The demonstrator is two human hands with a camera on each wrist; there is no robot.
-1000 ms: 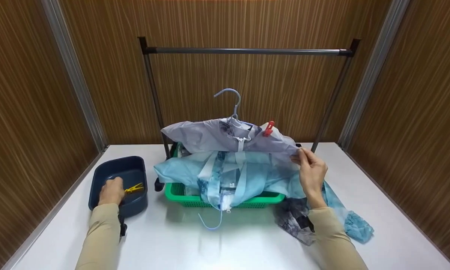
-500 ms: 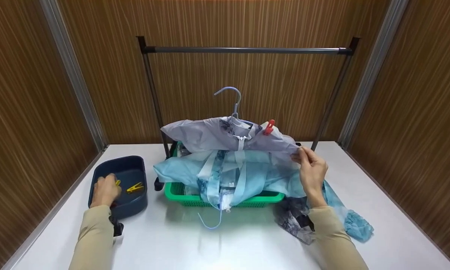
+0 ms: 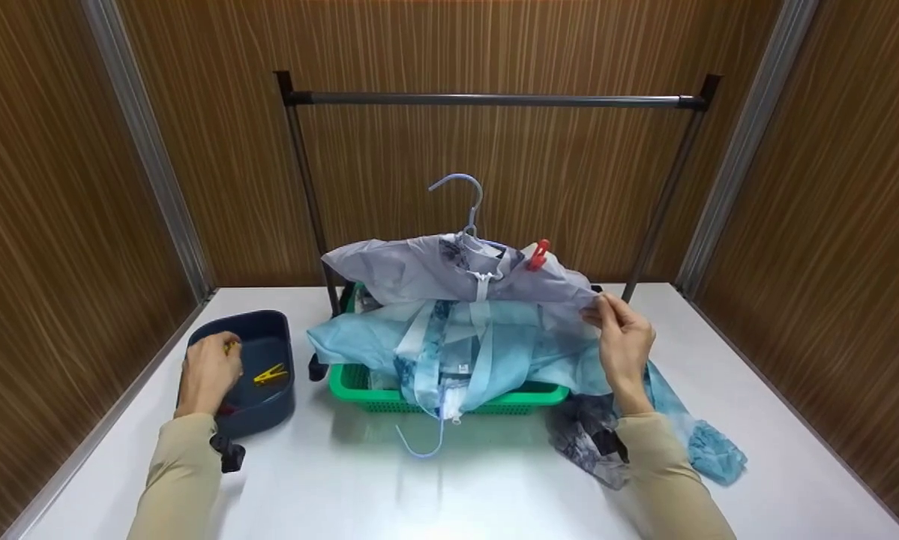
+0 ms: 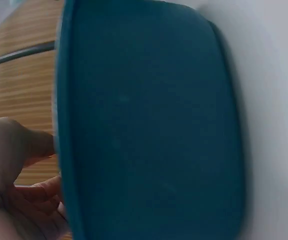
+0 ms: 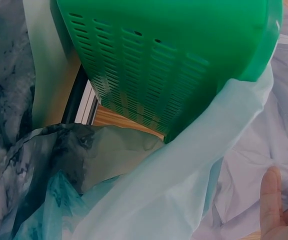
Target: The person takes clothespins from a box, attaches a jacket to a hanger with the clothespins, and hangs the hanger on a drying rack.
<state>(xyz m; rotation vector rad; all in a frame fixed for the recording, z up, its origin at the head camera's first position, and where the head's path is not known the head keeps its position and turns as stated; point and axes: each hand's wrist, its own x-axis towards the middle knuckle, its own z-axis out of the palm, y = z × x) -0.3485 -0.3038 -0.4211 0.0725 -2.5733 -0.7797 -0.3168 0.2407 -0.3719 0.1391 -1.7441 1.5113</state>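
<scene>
My left hand [image 3: 209, 373] is over the dark blue bin [image 3: 287, 360], pinching a yellow clothespin [image 3: 231, 347] whose tip shows past the fingers. Another yellow clothespin [image 3: 270, 374] lies in the bin. In the left wrist view the bin's outer wall [image 4: 149, 120] hides the fingertips. Thumb and finger of my right hand [image 3: 623, 341] grip the sleeve edge of a pale lavender jacket [image 3: 397, 266] on a hanger [image 3: 473, 202]. A red clothespin [image 3: 539, 255] is clipped at that jacket's shoulder.
A light blue jacket [image 3: 367, 337] on a second hanger [image 3: 419, 454] lies over the green basket [image 3: 359, 395]. One blue sleeve [image 3: 715, 454] and dark patterned cloth [image 3: 588, 439] spill onto the table at right. A metal clothes rack [image 3: 494, 100] stands behind.
My left hand has shifted left and risen toward the bin's rim, with a yellow clothespin now showing in its fingers. The right hand and the jackets have stayed in place.
</scene>
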